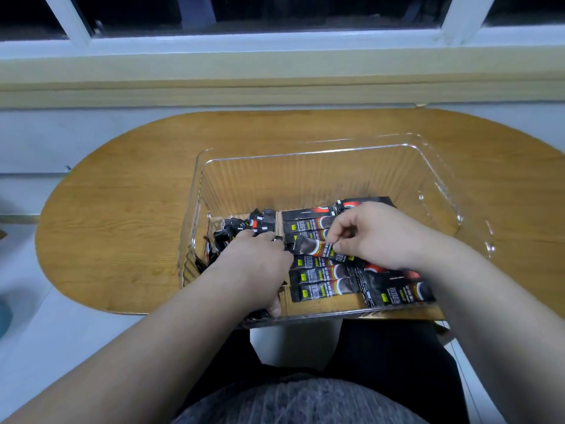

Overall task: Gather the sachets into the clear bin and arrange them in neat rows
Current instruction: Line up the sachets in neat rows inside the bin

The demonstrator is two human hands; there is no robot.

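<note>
A clear ribbed plastic bin [305,175] stands on the wooden table. Inside it lie several black sachets with red and yellow print; a flat row [318,278] runs across the middle and right, and a loose heap [241,228] fills the left part. My right hand [376,237] is inside the bin and pinches one tilted sachet [312,246] above the row. My left hand [256,264] reaches down into the left part, fingers curled among the heaped sachets; what it holds is hidden. Another stack of sachets [397,289] lies under my right wrist.
The oval wooden table [122,209] stands against a pale wall under a window sill [275,87]. The bin's near edge overhangs the table's front, above my lap. Bare wood shows to the left of and behind the bin.
</note>
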